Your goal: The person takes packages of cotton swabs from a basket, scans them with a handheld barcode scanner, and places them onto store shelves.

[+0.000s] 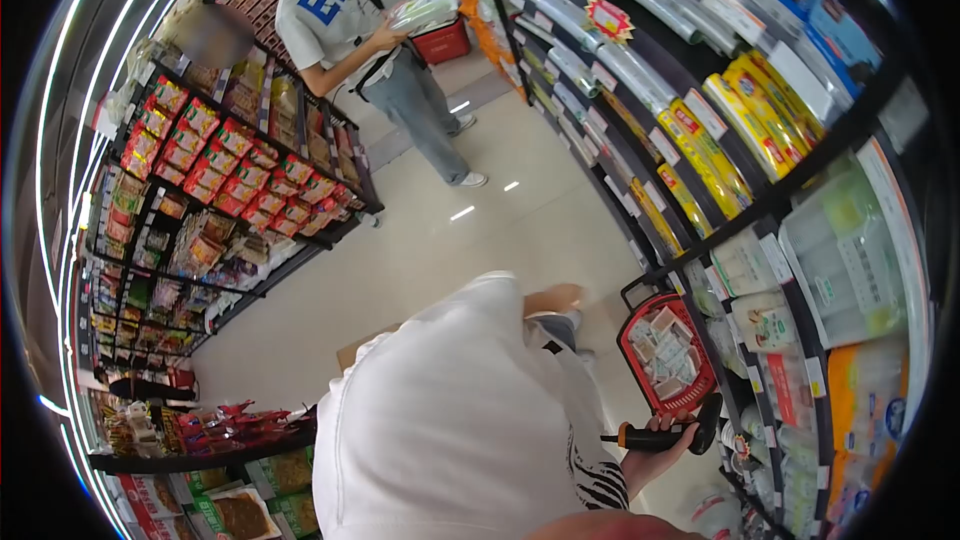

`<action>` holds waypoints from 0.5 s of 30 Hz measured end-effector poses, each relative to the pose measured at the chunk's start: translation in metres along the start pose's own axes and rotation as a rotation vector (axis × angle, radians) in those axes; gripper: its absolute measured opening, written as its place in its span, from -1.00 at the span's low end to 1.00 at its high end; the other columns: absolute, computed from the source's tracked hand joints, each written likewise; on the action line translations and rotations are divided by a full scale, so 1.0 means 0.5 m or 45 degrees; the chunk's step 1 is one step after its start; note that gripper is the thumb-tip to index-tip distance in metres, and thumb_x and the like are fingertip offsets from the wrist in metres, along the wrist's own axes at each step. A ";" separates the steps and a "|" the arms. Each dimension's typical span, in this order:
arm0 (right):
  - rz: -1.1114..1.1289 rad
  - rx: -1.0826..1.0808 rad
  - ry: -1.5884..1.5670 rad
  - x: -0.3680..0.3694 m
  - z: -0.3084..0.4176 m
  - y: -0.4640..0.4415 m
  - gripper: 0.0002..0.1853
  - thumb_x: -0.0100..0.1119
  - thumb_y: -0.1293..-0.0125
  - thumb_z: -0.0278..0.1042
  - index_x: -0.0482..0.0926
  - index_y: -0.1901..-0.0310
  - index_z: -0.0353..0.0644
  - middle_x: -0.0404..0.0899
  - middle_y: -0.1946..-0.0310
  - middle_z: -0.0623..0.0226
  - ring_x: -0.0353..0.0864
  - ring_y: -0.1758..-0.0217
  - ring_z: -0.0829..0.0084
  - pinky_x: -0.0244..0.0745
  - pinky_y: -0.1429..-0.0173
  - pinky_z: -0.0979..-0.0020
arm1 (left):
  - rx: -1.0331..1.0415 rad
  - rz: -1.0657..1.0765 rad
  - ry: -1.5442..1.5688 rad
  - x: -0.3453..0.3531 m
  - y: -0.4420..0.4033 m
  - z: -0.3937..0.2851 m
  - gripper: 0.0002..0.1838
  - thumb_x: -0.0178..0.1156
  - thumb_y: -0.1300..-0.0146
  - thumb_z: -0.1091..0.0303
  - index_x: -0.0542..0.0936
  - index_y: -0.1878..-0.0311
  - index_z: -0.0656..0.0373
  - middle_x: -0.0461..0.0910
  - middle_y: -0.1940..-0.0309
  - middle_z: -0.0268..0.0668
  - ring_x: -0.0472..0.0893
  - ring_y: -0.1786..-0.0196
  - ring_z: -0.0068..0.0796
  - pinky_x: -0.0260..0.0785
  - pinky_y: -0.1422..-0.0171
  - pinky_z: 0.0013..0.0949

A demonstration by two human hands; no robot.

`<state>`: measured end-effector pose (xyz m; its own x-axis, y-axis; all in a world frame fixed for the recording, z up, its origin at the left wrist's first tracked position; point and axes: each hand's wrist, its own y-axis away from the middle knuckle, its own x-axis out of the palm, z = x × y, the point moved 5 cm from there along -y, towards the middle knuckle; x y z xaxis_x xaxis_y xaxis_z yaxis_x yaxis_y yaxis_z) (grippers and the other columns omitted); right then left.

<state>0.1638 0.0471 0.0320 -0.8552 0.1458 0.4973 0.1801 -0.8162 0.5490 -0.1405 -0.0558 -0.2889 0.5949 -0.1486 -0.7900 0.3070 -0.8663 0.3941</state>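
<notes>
Black and smooth, an elongated handheld device with an orange ring near its thin tip rests in the curled right grip, broad head toward the shelving, tip toward the white shirt, near a red plastic basket of packets, the blurred left grip unreadable.

White top, loose, softly creased | black zebra stripes along one side (wavy, uneven) | small black patch, roughly square | right hand bare
</notes>
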 end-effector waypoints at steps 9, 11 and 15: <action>0.315 0.140 0.170 0.159 -0.057 -0.028 -0.76 -0.03 -0.39 -0.10 0.37 0.05 -0.02 0.41 0.22 0.58 0.26 0.34 0.69 0.14 0.25 0.57 | -1.630 0.004 0.776 0.068 0.528 0.475 -0.61 -0.05 -0.24 0.07 0.56 0.28 0.23 0.58 0.37 -0.08 0.57 0.35 -0.16 0.42 0.27 -0.09; 0.393 0.240 0.095 0.151 -0.087 -0.067 -0.76 -0.02 -0.39 -0.11 0.36 0.06 -0.04 0.40 0.22 0.56 0.28 0.34 0.68 0.17 0.26 0.57 | -1.571 0.014 0.867 0.076 0.489 0.451 -0.59 -0.05 -0.23 0.05 0.56 0.32 0.24 0.57 0.42 -0.09 0.56 0.39 -0.18 0.42 0.30 -0.11; 0.311 0.322 0.152 0.207 -0.118 -0.067 -0.81 0.03 -0.37 -0.20 0.35 0.08 -0.04 0.36 0.25 0.54 0.27 0.39 0.64 0.24 0.25 0.53 | -0.965 0.064 0.920 0.120 0.238 0.320 -0.56 -0.05 -0.20 0.05 0.57 0.27 0.30 0.59 0.35 -0.06 0.55 0.27 -0.15 0.39 0.15 -0.14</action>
<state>0.0408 0.0565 0.0255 -0.8200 -0.1145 0.5608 0.4877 -0.6526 0.5800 -0.1873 -0.2443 -0.3645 0.8454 0.3607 -0.3941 0.5061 -0.3045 0.8069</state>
